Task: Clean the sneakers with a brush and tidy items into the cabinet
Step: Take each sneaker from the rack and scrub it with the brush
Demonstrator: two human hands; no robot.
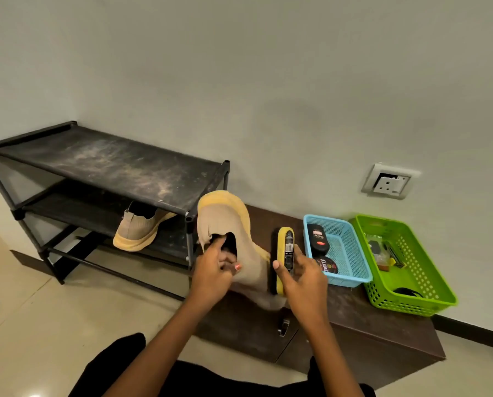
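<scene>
Shoe rack [105, 164] holds the second sneaker [136, 233] on its middle shelf; low cabinet [382, 333] just beside it. Over the cabinet top I log the held sneaker [225, 216] toe-up — left hand [211, 276] grips its collar, fingers hooked inside. Right hand [305, 276] wraps the yellow-backed brush [285, 253], bristles facing the upper. I'd brace firmly, stroke short and one-way — light pressure, since the knit looks soft.

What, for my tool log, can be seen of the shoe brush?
The shoe brush is long with rounded ends. It has a yellow body and a black label bearing print and a barcode. Its dark bristles face left toward the beige sneaker and seem to touch it. The right hand grips its near end, holding it on edge above the brown cabinet.
</scene>
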